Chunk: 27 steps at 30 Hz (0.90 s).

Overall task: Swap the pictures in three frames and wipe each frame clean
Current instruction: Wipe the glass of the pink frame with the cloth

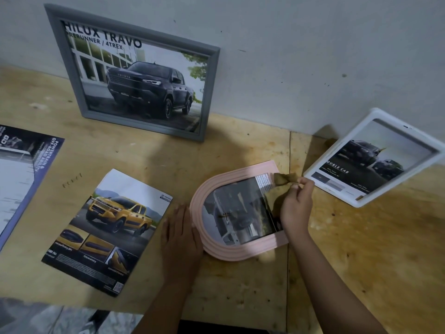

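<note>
Surface: bare plywood tabletop pushed up to a scuffed pale wall, pretty dim light.

Upper left: grey rectangular wooden frame leaning on the wall, dark pickup poster inside it.

Right edge: white rounded plastic frame also propped on the wall, tilted, with a "double cab" truck print in it.

Centre: pink arch-shaped frame lying flat on the table, face up, picture of a silver truck sitting inside. This is the one being worked on.

Right hand: right hand is over the pink frame's right end, fingers curled and pinched tight on an olive-brown crumpled cloth that's down on the glass.

Left hand: left hand lies flat on the table, fingers straight and close together, right against the pink frame's left rim. Looks like it's bracing it.

Loose stuff: glossy brochure page with a yellow pickup lies lower left, and a blue-edged brochure sheet is at the far left edge.

Progress, my guess: all three frames have a picture in, so the swapping looks done or close. The two standing frames look parked as finished, though I can't tell from here if they got wiped. Pink one is mid-wipe and is probably the last.

Left to do: finish the glass and rim, then stand it up with the others, I'd say.
</note>
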Each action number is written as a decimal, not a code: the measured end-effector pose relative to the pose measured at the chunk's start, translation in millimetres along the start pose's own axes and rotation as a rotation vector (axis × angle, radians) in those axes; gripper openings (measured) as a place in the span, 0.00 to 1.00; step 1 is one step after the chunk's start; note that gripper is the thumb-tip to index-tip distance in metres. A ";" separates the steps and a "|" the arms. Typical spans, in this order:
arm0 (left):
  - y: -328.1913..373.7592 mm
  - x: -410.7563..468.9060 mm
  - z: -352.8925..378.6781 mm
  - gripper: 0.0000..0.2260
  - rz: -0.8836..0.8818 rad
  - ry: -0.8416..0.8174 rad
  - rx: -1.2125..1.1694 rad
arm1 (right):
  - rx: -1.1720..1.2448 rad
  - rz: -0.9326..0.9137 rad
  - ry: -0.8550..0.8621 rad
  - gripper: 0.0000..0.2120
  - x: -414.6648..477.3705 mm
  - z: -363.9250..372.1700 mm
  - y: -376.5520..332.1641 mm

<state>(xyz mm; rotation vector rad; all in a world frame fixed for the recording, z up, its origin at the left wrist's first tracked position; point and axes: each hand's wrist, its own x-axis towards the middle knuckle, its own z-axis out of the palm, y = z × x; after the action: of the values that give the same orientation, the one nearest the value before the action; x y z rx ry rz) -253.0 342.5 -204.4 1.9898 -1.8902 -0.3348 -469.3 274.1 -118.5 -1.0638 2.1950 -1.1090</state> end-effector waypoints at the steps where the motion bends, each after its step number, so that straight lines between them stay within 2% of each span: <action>1: 0.0 -0.1 0.0 0.22 0.002 0.000 0.001 | 0.006 -0.009 0.017 0.08 1.1 -0.6 0.5; 6: 0.8 -1.0 -0.3 0.20 0.002 0.004 0.004 | -0.269 -0.279 -0.067 0.09 0.2 4.8 7.9; 11: 1.6 -0.3 -1.4 0.21 -0.011 -0.007 -0.005 | -0.500 -0.365 -0.199 0.11 -0.3 15.9 16.7; 17: 2.9 0.8 -1.7 0.21 0.002 0.031 -0.008 | -0.429 -0.403 -0.190 0.08 -7.3 7.4 21.5; 20: 3.2 0.7 -1.5 0.21 0.003 0.034 -0.008 | -0.119 -0.177 -0.167 0.06 -6.6 -4.5 13.5; 23: 1.3 -0.5 0.0 0.21 -0.001 0.020 -0.008 | 0.183 0.055 0.015 0.04 8.2 -13.9 8.3; 25: 0.8 -0.7 0.9 0.21 -0.008 0.016 -0.013 | 0.183 0.023 0.160 0.05 18.8 -18.4 2.4; 27: 0.8 -0.6 1.7 0.21 -0.023 0.006 -0.024 | 0.070 -0.133 0.173 0.07 24.8 -17.5 -2.2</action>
<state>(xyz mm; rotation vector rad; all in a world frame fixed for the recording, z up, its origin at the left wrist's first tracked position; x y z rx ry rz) -254.4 342.9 -205.7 1.9962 -1.8525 -0.3552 -494.9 261.6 -108.0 -1.1350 2.2248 -1.3727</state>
